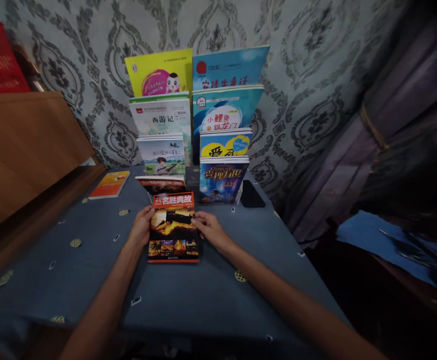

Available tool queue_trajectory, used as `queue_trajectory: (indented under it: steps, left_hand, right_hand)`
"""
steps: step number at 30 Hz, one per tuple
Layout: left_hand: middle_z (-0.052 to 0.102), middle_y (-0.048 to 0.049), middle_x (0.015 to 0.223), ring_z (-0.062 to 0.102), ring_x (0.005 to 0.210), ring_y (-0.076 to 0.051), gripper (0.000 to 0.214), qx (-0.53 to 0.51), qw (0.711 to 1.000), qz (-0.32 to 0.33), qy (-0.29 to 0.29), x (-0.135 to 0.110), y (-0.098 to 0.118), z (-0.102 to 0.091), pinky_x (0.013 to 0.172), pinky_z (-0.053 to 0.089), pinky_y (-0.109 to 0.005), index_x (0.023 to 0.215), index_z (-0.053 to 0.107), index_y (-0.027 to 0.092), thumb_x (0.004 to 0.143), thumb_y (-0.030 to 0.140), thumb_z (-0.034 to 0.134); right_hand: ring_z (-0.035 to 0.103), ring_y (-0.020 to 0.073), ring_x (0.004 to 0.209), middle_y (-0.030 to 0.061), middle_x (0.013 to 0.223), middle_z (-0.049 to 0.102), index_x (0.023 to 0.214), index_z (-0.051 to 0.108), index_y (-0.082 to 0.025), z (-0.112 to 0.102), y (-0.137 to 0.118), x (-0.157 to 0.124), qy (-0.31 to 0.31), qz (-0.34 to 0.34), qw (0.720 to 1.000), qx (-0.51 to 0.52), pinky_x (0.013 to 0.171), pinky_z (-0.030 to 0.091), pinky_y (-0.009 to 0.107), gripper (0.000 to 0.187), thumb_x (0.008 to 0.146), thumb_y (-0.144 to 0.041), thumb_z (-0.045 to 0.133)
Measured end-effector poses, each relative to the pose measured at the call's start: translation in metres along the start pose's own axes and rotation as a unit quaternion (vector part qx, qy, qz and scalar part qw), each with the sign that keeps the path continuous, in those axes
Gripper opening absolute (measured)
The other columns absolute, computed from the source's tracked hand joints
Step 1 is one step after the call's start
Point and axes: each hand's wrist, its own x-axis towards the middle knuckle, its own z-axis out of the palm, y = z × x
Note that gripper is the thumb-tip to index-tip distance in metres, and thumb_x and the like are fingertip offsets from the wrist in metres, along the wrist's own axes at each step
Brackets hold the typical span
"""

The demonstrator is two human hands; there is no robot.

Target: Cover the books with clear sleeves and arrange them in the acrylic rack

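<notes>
A book with a red title band and a dark fiery cover (173, 231) lies flat on the blue tablecloth (90, 260). My left hand (142, 226) grips its left edge, thumb on the cover. My right hand (209, 227) holds its right edge, fingers curled over the side. Just behind it stands a tiered rack of books (193, 125), two columns wide, covers facing me. The lowest left slot holds a dark book (161, 183) lying lower than the rest.
An orange book (110, 184) lies at the table's far left. A black phone (252, 194) rests to the right of the rack. A wooden headboard (23, 145) stands on the left, a curtain (353, 150) and dark furniture on the right.
</notes>
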Motion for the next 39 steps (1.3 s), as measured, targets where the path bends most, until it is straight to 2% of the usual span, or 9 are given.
queue_trajectory:
  steps: [4, 9, 21, 25, 28, 32, 36, 39]
  left_hand:
    - [0.076, -0.0019, 0.08, 0.073, 0.073, -0.018, 0.035, -0.014, 0.999, 0.026, 0.036, 0.006, 0.004, -0.004, 0.07, 0.057, -0.028, 0.087, 0.066, 0.017, 0.061, 0.034, 0.082]
    - [0.074, -0.0012, 0.079, 0.071, 0.073, -0.017, 0.04, 0.0, 0.998, 0.059, 0.036, 0.015, 0.014, -0.005, 0.071, 0.055, -0.027, 0.087, 0.066, 0.016, 0.06, 0.04, 0.084]
    - [0.071, 0.0022, 0.075, 0.064, 0.066, -0.013, 0.041, 0.014, 0.987, 0.162, 0.014, 0.053, 0.048, 0.021, 0.066, 0.051, -0.023, 0.083, 0.065, 0.019, 0.061, 0.048, 0.082]
    - [0.071, 0.0005, 0.084, 0.064, 0.074, -0.014, 0.04, 0.02, 0.982, 0.188, 0.015, 0.063, 0.055, 0.023, 0.068, 0.05, -0.022, 0.086, 0.068, 0.019, 0.063, 0.048, 0.082]
    - [0.072, -0.002, 0.093, 0.064, 0.082, -0.016, 0.037, 0.053, 0.975, 0.215, 0.019, 0.071, 0.064, 0.023, 0.069, 0.05, -0.023, 0.092, 0.07, 0.02, 0.069, 0.048, 0.078]
    - [0.07, -0.0035, 0.097, 0.064, 0.089, -0.018, 0.032, 0.134, 0.949, 0.284, 0.021, 0.083, 0.083, 0.023, 0.073, 0.052, -0.025, 0.098, 0.069, 0.02, 0.08, 0.047, 0.067]
    - [0.07, -0.0046, 0.099, 0.063, 0.096, -0.02, 0.028, 0.225, 0.896, 0.383, 0.017, 0.09, 0.105, 0.027, 0.086, 0.05, -0.028, 0.099, 0.07, 0.019, 0.088, 0.043, 0.06]
    - [0.07, -0.0057, 0.103, 0.063, 0.099, -0.02, 0.03, 0.261, 0.868, 0.423, 0.01, 0.091, 0.116, 0.03, 0.093, 0.047, -0.03, 0.105, 0.07, 0.019, 0.093, 0.042, 0.057]
  right_hand:
    - [0.037, 0.0083, 0.043, -0.0085, 0.053, 0.045, 0.08, 0.057, -0.022, 0.006, -0.002, 0.018, 0.004, -0.023, 1.0, -0.019, 0.04, 0.032, 0.022, 0.032, 0.072, -0.052, 0.066]
    - [0.039, 0.0096, 0.043, -0.0069, 0.053, 0.046, 0.079, 0.059, -0.021, 0.01, -0.005, 0.036, 0.007, -0.05, 0.998, -0.035, 0.04, 0.033, 0.022, 0.03, 0.073, -0.051, 0.066]
    - [0.051, 0.0144, 0.055, -0.0013, 0.065, 0.057, 0.083, 0.062, -0.021, 0.003, -0.022, 0.078, 0.062, -0.133, 0.985, -0.093, 0.046, 0.041, 0.024, 0.024, 0.077, -0.044, 0.06]
    - [0.057, 0.0169, 0.062, 0.0008, 0.07, 0.064, 0.088, 0.066, -0.022, 0.002, -0.031, 0.089, 0.086, -0.167, 0.974, -0.127, 0.051, 0.045, 0.025, 0.02, 0.08, -0.038, 0.059]
    - [0.061, 0.0189, 0.069, 0.0022, 0.076, 0.068, 0.092, 0.068, -0.021, 0.002, -0.041, 0.098, 0.104, -0.19, 0.965, -0.147, 0.06, 0.049, 0.029, 0.019, 0.082, -0.034, 0.057]
    - [0.064, 0.0211, 0.077, 0.0038, 0.081, 0.071, 0.095, 0.069, -0.02, 0.003, -0.056, 0.113, 0.139, -0.219, 0.95, -0.172, 0.075, 0.051, 0.034, 0.021, 0.084, -0.031, 0.056]
    - [0.065, 0.0221, 0.081, 0.0078, 0.089, 0.073, 0.098, 0.068, -0.018, 0.006, -0.065, 0.121, 0.165, -0.239, 0.939, -0.185, 0.078, 0.051, 0.035, 0.023, 0.085, -0.029, 0.053]
    - [0.065, 0.0219, 0.081, 0.0077, 0.091, 0.073, 0.099, 0.067, -0.018, 0.011, -0.066, 0.121, 0.184, -0.273, 0.924, -0.196, 0.077, 0.05, 0.034, 0.024, 0.088, -0.031, 0.051]
